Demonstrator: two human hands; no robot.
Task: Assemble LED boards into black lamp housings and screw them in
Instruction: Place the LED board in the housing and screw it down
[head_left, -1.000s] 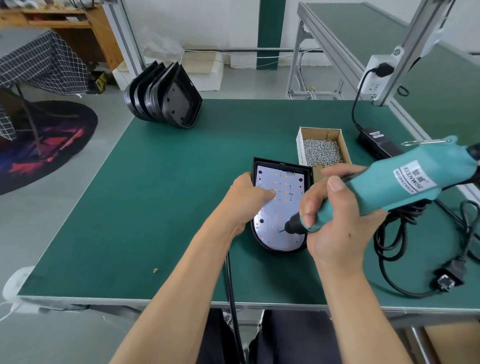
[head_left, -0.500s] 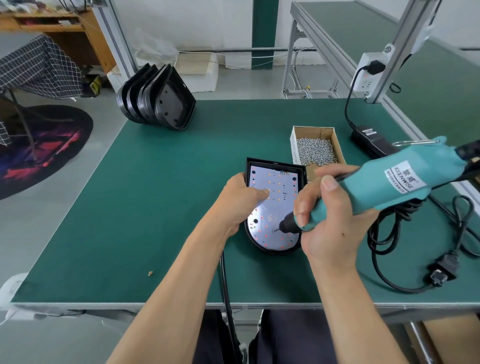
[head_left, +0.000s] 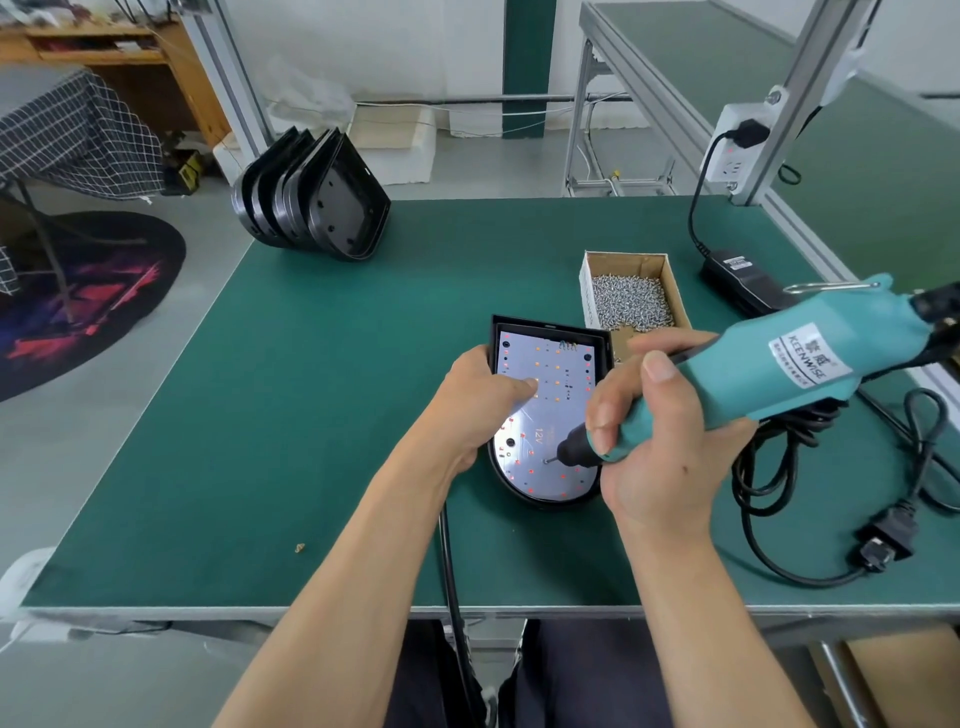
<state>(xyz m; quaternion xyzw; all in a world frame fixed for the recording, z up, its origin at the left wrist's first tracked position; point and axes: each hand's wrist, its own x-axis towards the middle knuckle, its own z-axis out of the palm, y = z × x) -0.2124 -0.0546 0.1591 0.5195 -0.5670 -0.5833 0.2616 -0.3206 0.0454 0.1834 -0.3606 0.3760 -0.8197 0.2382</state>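
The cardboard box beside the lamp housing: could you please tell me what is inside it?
The cardboard box holds a heap of small silver screws. Its near end is hidden behind the right hand.

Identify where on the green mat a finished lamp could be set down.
The green mat is bare left of the lamp housing and the left hand, in front of the stacked housings. The right side is crowded: screw box, power adapter, coiled cable.

right hand gripping screwdriver, LED board
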